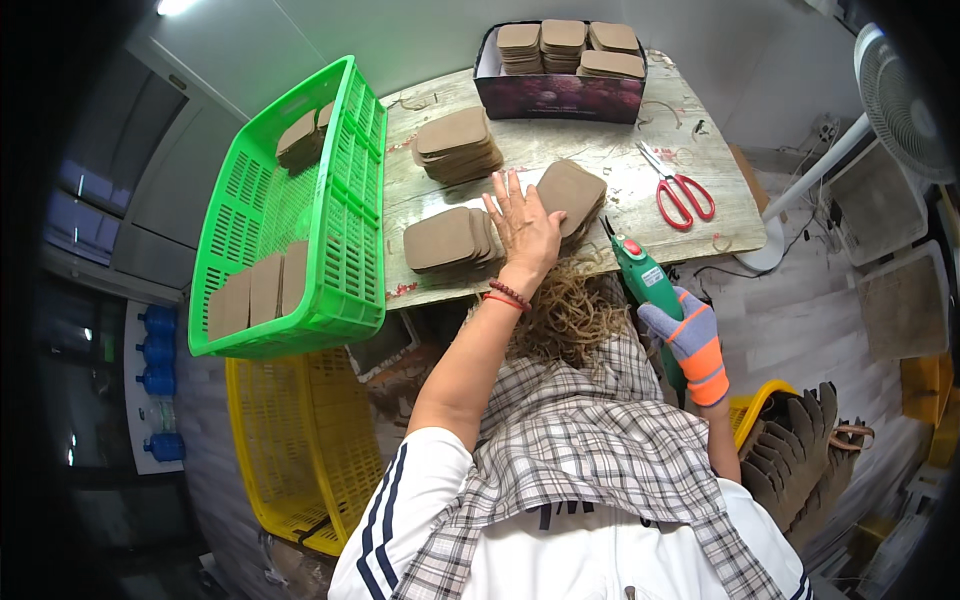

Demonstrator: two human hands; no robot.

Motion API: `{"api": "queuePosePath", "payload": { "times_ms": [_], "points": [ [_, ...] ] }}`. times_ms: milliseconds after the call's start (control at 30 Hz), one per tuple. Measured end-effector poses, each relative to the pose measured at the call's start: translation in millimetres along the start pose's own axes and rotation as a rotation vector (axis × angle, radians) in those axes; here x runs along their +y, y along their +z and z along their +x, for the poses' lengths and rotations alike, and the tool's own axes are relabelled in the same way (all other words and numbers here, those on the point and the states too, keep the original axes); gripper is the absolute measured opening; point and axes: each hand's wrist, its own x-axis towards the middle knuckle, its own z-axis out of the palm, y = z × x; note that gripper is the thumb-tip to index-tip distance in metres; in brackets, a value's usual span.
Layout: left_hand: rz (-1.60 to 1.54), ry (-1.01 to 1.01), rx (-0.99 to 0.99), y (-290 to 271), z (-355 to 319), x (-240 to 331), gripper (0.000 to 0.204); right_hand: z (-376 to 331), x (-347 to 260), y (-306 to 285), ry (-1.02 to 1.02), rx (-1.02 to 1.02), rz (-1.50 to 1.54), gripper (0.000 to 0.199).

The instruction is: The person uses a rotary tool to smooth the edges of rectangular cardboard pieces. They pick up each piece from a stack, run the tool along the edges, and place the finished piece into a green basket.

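My bare left hand (527, 232), with beaded and red bracelets on its wrist, lies with fingers spread between several stacks of brown, rounded-corner pads. Its thumb reaches the edge of the right stack (572, 190); whether it presses on it I cannot tell. Left of the wrist, a leaning stack (440, 240) sits close to the table's front edge, and a taller stack (455, 140) rises beyond the fingertips. In a grey and orange glove, my right hand (690, 345) grips a green electric cutter (645, 275). Its narrow dark tip points up toward the right stack.
Red-handled scissors (680, 195) lie on the table (400, 170). At the back stands a dark box (560, 100) of pads. A green crate (345, 190) with more pads is on the left. Tangled brown trimmings (570, 315) cover my lap; a yellow crate (290, 430) stands below.
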Motion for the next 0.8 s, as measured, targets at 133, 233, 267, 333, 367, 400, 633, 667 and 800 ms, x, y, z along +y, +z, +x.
{"api": "queuePosePath", "payload": {
  "times_ms": [133,233,267,333,367,400,633,667,800],
  "points": [
    [-0.155,-0.019,0.142,-2.1,2.1,8.3,0.049,3.2,7.7,-2.9,0.002,0.012,0.026,0.032],
    [-0.321,-0.149,0.123,-10.8,6.6,13.7,0.038,2.1,5.8,-3.9,0.028,0.009,0.07,0.031],
    [-0.38,-0.212,0.088,-12.8,7.7,14.2,0.035,2.4,6.0,-4.3,0.028,0.012,0.059,0.031],
    [-0.622,-0.248,0.163,-8.1,6.4,11.4,0.031,3.0,5.5,-5.6,0.024,0.015,0.034,0.031],
    [-0.909,-0.362,0.114,-7.3,6.1,8.0,0.029,2.8,4.4,-5.3,0.026,0.019,0.036,0.032],
    [-1.198,-0.477,0.058,-8.3,5.8,7.6,0.028,2.5,3.0,-4.6,0.03,0.025,0.036,0.032],
    [-2.196,-0.753,0.123,-31.9,2.8,22.8,0.03,0.6,-4.6,8.2,-0.061,0.06,-0.031,0.035],
    [-2.273,-0.763,0.113,-34.3,2.4,24.5,0.034,0.3,-6.8,10.6,-0.062,0.051,-0.022,0.036],
    [-2.416,-0.863,0.134,-41.1,-0.7,32.3,0.041,-5.1,-23.0,18.2,-0.069,0.034,-0.044,0.036]
  ]
}}
